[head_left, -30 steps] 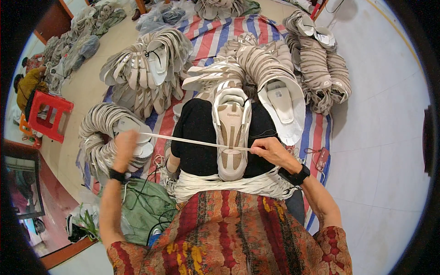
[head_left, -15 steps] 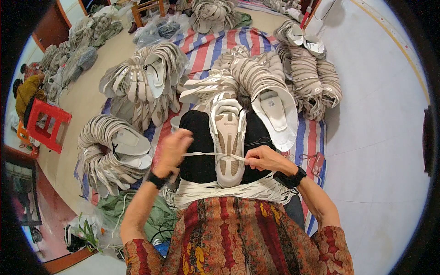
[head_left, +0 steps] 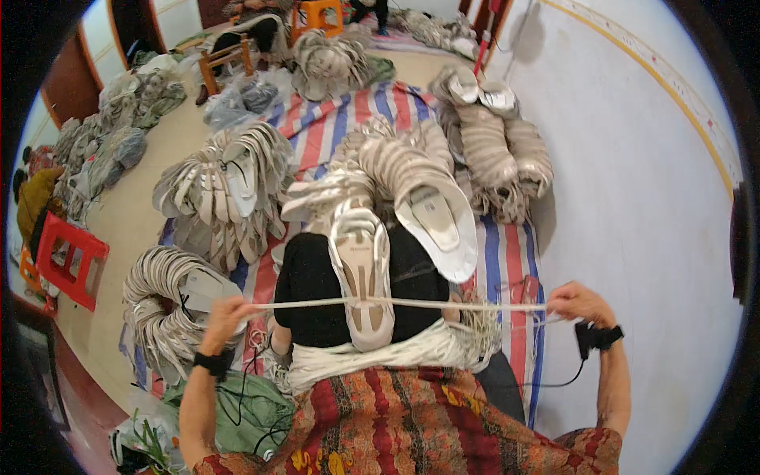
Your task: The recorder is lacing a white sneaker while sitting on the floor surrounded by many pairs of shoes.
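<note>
A beige and white shoe upper point(head_left: 361, 265) lies across my black-clad lap, its toe toward me. A pale shoelace point(head_left: 451, 304) runs across it near the toe, pulled straight out to both sides. My left hand point(head_left: 227, 317) is closed on one end of the lace, left of my lap. Far out to the right, my right hand point(head_left: 580, 304) pinches the other end. Between my waist and the toe lies a bundle of loose white laces point(head_left: 372, 362).
Stacked shoe uppers point(head_left: 178, 293) curl at the left, with more piles point(head_left: 226, 178) beyond. Another row of uppers point(head_left: 431, 214) lies just ahead, on a striped sheet point(head_left: 317, 127). A red stool point(head_left: 73, 257) and a person point(head_left: 36, 198) are at far left. A white wall point(head_left: 633, 237) borders the right.
My hands have moved wide apart, drawing the lace out straight across the shoe upper. The right hand has travelled farthest. The whole view has shifted, showing more of the room's far end.
</note>
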Demonstrator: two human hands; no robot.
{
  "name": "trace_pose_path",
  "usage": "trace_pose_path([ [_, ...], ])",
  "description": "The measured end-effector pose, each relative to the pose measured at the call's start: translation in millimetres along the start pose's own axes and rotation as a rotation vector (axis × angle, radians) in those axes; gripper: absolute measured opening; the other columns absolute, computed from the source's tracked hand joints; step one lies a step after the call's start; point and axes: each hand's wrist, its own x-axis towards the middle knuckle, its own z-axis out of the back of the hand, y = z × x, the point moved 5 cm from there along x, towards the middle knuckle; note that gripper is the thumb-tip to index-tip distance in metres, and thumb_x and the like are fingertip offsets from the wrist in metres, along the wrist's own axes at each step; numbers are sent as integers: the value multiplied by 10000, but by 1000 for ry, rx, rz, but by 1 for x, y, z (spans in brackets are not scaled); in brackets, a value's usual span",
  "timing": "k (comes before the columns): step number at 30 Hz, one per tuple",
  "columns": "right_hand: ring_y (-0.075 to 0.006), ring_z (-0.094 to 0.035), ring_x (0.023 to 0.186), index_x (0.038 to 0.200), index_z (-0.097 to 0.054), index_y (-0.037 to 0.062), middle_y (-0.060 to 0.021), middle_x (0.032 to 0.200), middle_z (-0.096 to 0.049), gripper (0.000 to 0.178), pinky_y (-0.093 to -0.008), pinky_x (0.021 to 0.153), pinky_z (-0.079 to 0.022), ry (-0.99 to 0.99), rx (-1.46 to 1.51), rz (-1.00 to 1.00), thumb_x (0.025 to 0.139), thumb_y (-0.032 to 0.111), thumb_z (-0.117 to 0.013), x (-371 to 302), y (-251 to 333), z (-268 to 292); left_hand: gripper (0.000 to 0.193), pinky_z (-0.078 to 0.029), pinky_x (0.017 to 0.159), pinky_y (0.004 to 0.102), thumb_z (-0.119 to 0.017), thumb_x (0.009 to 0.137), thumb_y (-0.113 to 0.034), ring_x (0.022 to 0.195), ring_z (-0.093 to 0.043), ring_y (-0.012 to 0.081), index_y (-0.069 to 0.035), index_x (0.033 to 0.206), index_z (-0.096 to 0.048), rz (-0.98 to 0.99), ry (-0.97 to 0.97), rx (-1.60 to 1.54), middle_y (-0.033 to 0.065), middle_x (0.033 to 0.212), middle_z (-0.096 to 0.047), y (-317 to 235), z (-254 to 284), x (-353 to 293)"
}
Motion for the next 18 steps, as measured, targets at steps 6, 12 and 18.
trace_pose_path([
  [6,-47,-340,423,671,-623,41,42,485,-412,114,-192,390,-255,-193,96,-137,729,134,-591,-56,-38,45,216,-331,502,291,-580,742,-125,520,-392,136,46,653,-483,54,-161,264,71,544,-448,-2,82,-51],
  [12,-54,-371,425,642,-620,33,20,480,-452,133,-218,386,-268,-448,31,-182,692,156,-633,-120,-86,81,323,-258,466,347,-578,730,-135,469,-293,190,25,601,-330,17,-396,509,121,511,-280,58,145,-114],
  [18,-60,-428,444,688,-668,48,2,530,-553,86,-219,398,-326,-524,49,-341,714,127,-645,-146,-165,67,310,-197,402,311,-550,720,-40,385,-227,122,-18,482,-352,280,-361,153,67,411,-239,97,158,-159],
])
